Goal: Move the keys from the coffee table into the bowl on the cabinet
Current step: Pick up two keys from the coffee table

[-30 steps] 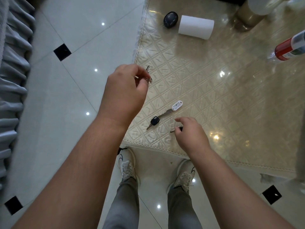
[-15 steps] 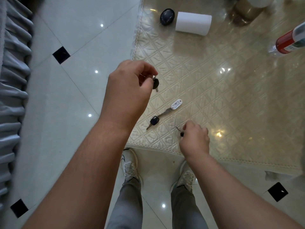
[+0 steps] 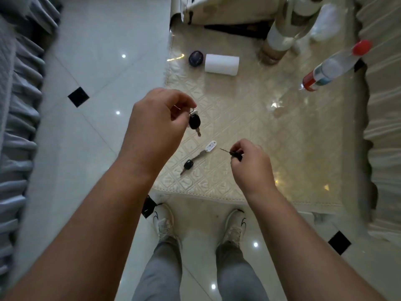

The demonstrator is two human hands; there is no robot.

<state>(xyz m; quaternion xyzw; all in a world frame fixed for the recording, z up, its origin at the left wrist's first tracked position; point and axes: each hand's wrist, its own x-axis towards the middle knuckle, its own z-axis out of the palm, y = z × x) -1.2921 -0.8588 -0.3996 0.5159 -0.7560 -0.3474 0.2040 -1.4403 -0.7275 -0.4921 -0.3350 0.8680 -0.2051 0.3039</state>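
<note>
My left hand [image 3: 156, 124] is raised over the coffee table's [image 3: 282, 148] left part, pinching a ring from which a black-headed key [image 3: 194, 122] dangles. My right hand [image 3: 249, 164] is lifted above the table's near part and grips a second black-headed key [image 3: 233, 152], its thin blade pointing left. A third key [image 3: 189, 164] with a black head and a white tag [image 3: 211, 146] lies flat on the cream embossed cover between my hands. No bowl or cabinet is in view.
On the table stand a white paper roll [image 3: 221, 63], a dark round object [image 3: 196, 58], a clear bottle with a red cap [image 3: 334, 66] and a tall glass vessel [image 3: 280, 38]. Grey draped sofa [image 3: 15, 105] at left. Glossy tiled floor; my shoes [image 3: 165, 222] at the table's edge.
My right hand has lifted its key off the table. My left hand's key now hangs lower from the fingers. The camera has risen and pulled back.
</note>
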